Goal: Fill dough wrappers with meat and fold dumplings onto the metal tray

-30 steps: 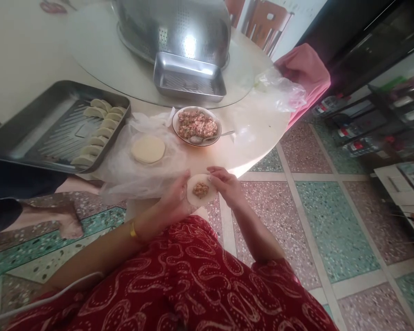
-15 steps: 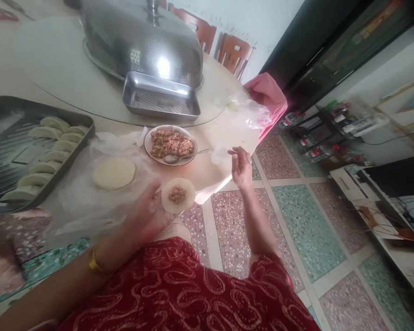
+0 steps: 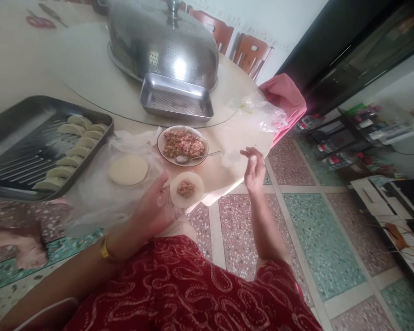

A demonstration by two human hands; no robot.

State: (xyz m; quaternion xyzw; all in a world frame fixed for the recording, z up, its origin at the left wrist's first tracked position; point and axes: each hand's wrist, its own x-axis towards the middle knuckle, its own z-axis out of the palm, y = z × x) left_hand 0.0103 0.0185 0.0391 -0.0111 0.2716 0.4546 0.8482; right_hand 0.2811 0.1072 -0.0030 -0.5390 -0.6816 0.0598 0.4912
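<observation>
A round dumpling wrapper (image 3: 175,195) with a lump of meat filling (image 3: 186,188) in its middle rests on the fingers of my left hand (image 3: 154,204), which supports it from beneath with the thumb up. My right hand (image 3: 255,171) is raised over the table's right edge, fingers apart, holding nothing. Between and beyond the hands stands a bowl of minced filling (image 3: 184,142), with a metal spoon (image 3: 182,159) lying in it, its handle over the rim. More wrappers (image 3: 128,170) lie on a plastic sheet (image 3: 96,197) to the left.
A dark baking tray (image 3: 24,195) at left holds several folded dumplings (image 3: 71,161). Farther back are a small metal pan (image 3: 175,112) and a large steel dome lid (image 3: 165,41). Red scissors (image 3: 40,21) lie far left. A clear plastic bag (image 3: 267,115) sits by a pink-covered chair (image 3: 286,99).
The view has swung left, so everything sits farther right in the picture. My left hand still holds the filled wrapper; the fingers of my right hand look more spread.
</observation>
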